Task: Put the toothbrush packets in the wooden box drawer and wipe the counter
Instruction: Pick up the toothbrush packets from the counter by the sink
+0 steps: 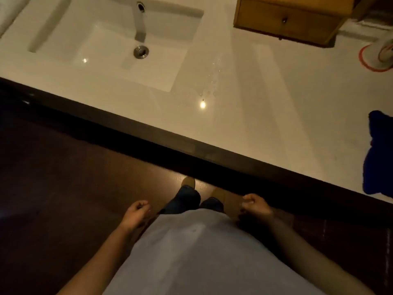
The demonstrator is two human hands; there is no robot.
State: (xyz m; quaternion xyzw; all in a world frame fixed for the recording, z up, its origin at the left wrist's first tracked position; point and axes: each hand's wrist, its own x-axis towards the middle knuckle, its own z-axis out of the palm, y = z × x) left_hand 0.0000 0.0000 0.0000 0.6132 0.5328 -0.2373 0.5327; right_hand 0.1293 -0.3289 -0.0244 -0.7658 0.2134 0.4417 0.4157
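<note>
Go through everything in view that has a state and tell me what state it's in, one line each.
Wooden box drawer: closed.
Faucet: off, no water running.
Sink: empty, drain uncovered.
Counter: water droplets beside the sink.
Blue cloth: crumpled on the counter's right end, untouched.
Left hand: loosely curled, holding nothing.
Right hand: loosely curled, holding nothing.

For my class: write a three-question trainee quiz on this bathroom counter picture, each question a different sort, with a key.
1. True or false: the drawer of the wooden box is shut.
2. The blue cloth lies: A in the sink; B at the counter's right edge; C in the left hand.
3. Fill in: water droplets glisten on the counter to the ____ of the sink.

Key: 1 true; 2 B; 3 right.
</note>
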